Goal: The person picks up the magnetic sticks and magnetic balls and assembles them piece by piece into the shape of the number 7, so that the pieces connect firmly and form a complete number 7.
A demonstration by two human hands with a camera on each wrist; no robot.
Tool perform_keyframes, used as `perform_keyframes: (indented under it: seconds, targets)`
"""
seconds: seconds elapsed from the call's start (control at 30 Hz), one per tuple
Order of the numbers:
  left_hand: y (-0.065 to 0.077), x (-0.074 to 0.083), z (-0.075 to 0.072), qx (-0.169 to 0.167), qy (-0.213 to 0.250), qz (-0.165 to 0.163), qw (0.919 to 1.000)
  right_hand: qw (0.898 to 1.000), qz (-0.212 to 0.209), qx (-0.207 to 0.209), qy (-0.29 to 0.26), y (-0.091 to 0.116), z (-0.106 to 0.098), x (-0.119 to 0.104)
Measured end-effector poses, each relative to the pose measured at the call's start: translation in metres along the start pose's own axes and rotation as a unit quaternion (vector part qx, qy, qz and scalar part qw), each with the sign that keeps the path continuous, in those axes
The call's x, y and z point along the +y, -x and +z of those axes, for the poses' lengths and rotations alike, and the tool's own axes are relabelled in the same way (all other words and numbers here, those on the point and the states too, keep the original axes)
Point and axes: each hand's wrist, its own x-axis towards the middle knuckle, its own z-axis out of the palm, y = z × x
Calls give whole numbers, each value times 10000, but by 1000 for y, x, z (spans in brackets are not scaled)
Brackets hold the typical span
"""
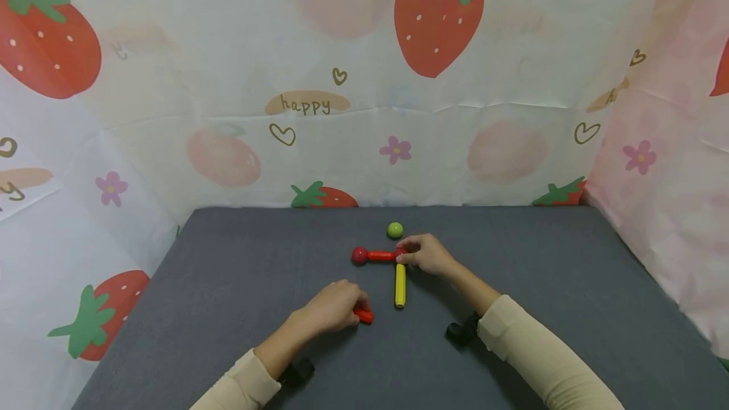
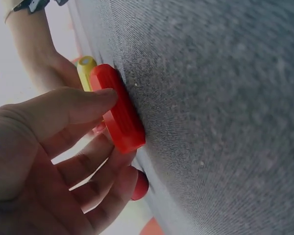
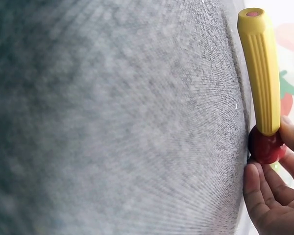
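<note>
My left hand [image 1: 336,306] pinches a short red rod [image 2: 116,110] between thumb and fingers, low over the dark cloth. My right hand [image 1: 428,254] grips a red ball [image 3: 265,146] with its fingertips. From that ball a ribbed yellow rod [image 3: 260,73] points toward the near side. Another red rod [image 1: 380,256] runs left from the held ball to a second red ball [image 1: 359,255], so these parts form a corner. In the left wrist view, the second red ball [image 2: 140,186] shows behind my fingers.
A green ball [image 1: 395,229] lies behind the joined pieces, near the back edge of the grey table [image 1: 239,271]. A strawberry-print curtain [image 1: 353,163] stands behind the table and along both sides. Each wrist wears a black camera [image 1: 462,332].
</note>
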Motion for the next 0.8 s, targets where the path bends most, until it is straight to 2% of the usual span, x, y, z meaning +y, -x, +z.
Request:
perform_keyframes:
  seconds: [0.37, 0.53, 0.67, 0.8]
  targets:
    - [1, -6, -1, 48, -267, 347, 9990, 10000, -24, -28, -29, 0, 0, 0]
    - [2, -9, -2, 156, 67, 352, 9992, 10000, -10, -24, -7, 0, 0, -1]
    - [2, -10, -2, 427, 598, -35, 9973, 10000, 3, -26, 8, 0, 0, -1]
    - [3, -9, -1, 843, 1005, -812, 9880, 10000, 49, -30, 21, 0, 0, -2]
